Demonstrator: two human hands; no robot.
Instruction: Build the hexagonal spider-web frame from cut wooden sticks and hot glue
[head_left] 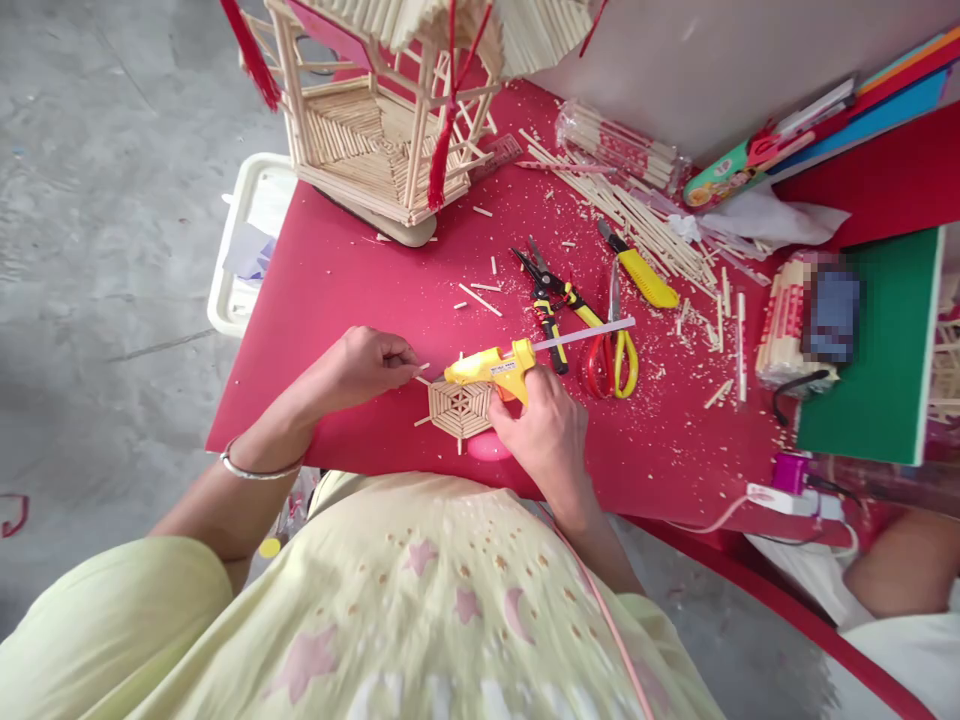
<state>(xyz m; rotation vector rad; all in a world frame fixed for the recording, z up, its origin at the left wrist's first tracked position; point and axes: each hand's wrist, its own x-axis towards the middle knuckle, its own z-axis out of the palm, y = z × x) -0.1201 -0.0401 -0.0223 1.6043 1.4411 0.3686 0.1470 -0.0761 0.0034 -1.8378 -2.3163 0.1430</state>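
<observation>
My right hand (551,425) is wrapped round the handle of a yellow hot glue gun (491,366), a clear glue stick (589,332) jutting from its back. The nozzle points left, over the upper edge of a small web-like panel of wooden sticks (460,407) with spokes poking out around it. My left hand (367,360) pinches a short piece of wooden stick (421,370) close to the nozzle; whether the two touch I cannot tell. Partly under the panel lies a pink round object (487,446), mostly hidden by it and my right hand.
A stick-built pavilion (360,130) with red tassels stands at the far left of the red table (300,290). Pliers (551,310), scissors (619,350), a yellow utility knife (649,278) and loose sticks (637,215) lie to the right. A power strip (784,498) sits at the right edge.
</observation>
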